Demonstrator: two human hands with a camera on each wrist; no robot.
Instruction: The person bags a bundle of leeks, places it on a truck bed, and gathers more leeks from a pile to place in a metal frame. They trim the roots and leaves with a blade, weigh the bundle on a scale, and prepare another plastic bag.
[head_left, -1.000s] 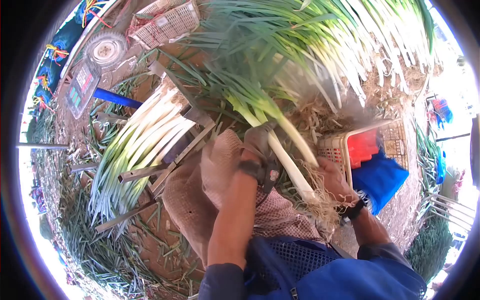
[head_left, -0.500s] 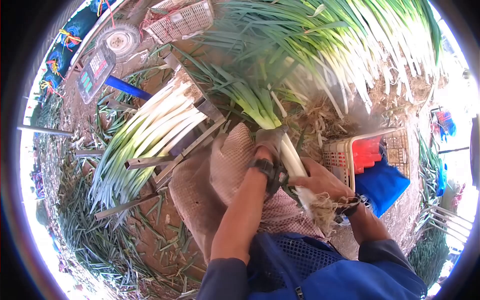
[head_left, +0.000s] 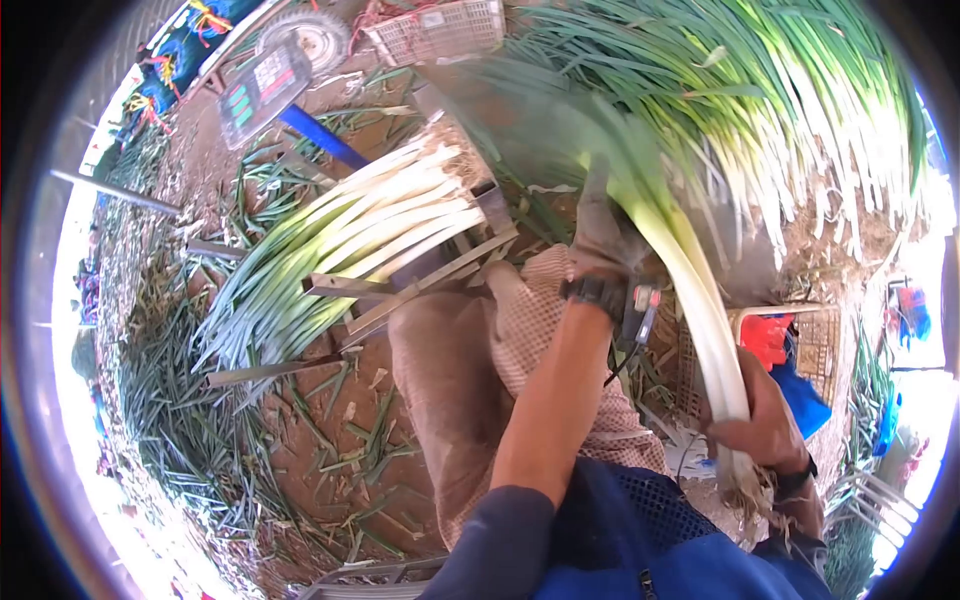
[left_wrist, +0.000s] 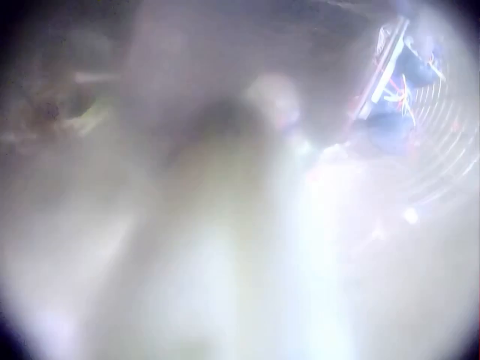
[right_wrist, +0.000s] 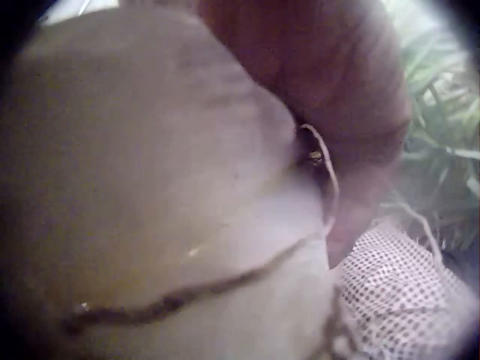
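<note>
Right grip [head_left: 768, 420] holds leeks [head_left: 708, 325] near the crate edge [head_left: 787, 308].

A display panel [head_left: 265, 93] is carried on a blue post [head_left: 325, 138]; a wheel [head_left: 308, 42] and a slatted crate [head_left: 440, 30] are seen beyond. A red article [head_left: 765, 340] is contained in a second crate [head_left: 819, 345], with blue material [head_left: 801, 398] adjoining.

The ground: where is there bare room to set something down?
The barest patch is the brown ground between the trousers and the heaped leaves, though scraps dot it. Crowded: the rack, laid with stalks, and the far right, under another pile.
</note>
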